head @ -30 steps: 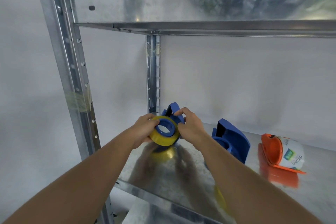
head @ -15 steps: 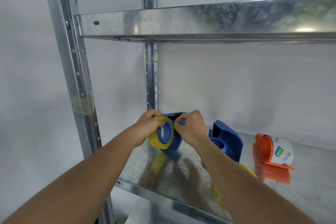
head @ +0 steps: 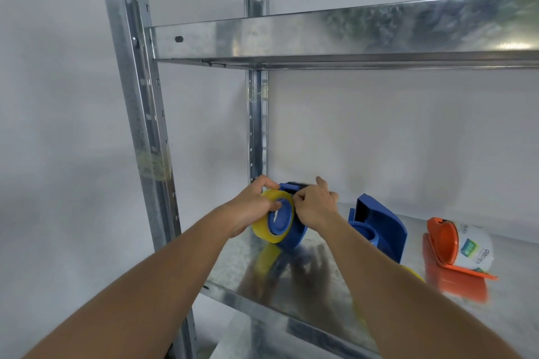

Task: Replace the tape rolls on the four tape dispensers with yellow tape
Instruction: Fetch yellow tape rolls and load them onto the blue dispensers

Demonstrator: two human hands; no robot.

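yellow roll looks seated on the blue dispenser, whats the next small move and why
Probably draw the tape's free end forward to the cutter. The yellow roll already sits on the hub of the blue dispenser; the left hand steadies the roll and the right hand pinches at its top edge near the dispenser's front. Whether the end is lifted yet cannot be seen.
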